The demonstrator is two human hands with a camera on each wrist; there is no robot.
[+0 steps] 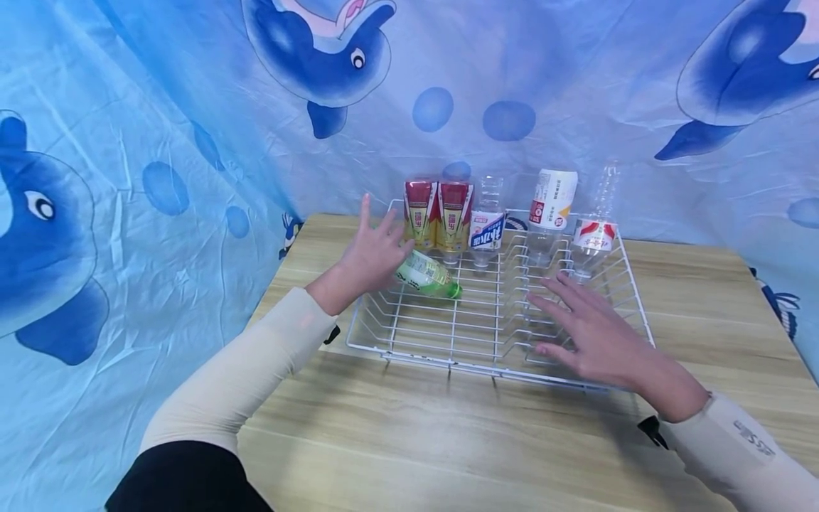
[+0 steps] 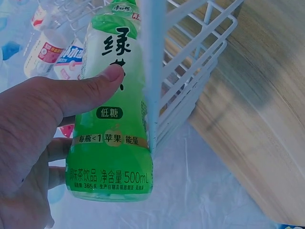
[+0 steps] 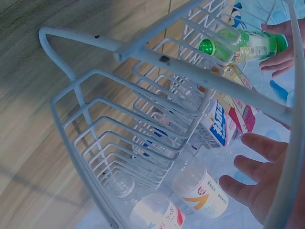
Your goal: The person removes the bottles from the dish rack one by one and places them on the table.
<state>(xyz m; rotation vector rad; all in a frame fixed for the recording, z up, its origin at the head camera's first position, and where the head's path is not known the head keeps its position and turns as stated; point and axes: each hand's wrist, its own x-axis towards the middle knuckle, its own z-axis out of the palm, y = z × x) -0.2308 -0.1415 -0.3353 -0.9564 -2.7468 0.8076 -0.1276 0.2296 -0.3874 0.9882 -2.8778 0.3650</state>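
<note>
A green tea bottle [image 1: 427, 275] lies slanted on its side at the left of a white wire rack [image 1: 422, 358], its green cap towards the rack's middle. My left hand [image 1: 365, 263] is at the bottle's base end, fingers spread. In the left wrist view its thumb overlaps the label of the bottle [image 2: 112, 119]. Over the right front of the rack my right hand [image 1: 598, 341] hovers palm down, fingers apart and holding nothing. Nearest it, beyond the fingertips, stands a clear bottle with a red-and-white label [image 1: 595, 235].
Two red-and-yellow cartons [image 1: 420, 213] stand along the rack's back. To their right are a clear bottle with a blue-and-white label [image 1: 488, 231] and another with a white label [image 1: 555, 199]. The rack sits on a wooden table [image 1: 409, 441] before a blue dolphin-print curtain [image 1: 473, 64].
</note>
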